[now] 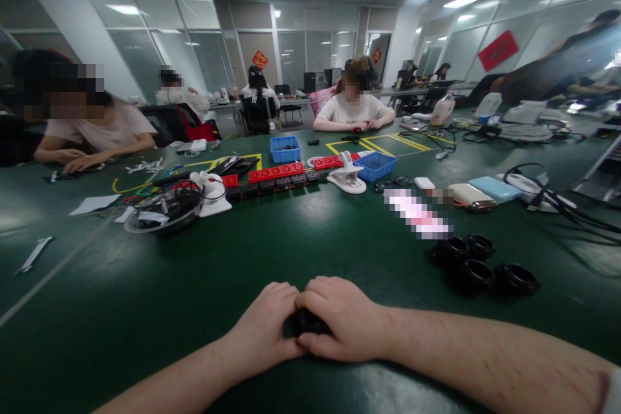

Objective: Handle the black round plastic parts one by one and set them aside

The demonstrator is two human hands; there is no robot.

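My left hand (266,323) and my right hand (345,318) meet near the front of the green table (233,265). Between them is a small black part (312,321), mostly covered by my fingers. Both hands are closed around it, the right with its fingers curled over the top and its thumb below. The left presses on the near side from the left, its far fingers partly hidden. To the right stand several black ring-shaped parts (473,276) in a cluster, open-topped and similar in colour to the held piece.
Behind lie a clear bowl (162,223) of black pieces, a row of red and black blocks (276,173), a white clip stand (347,174) and blue bins (373,167). A wrench (35,254) lies left. Cables (572,207) are at right. Other people sit across the table.
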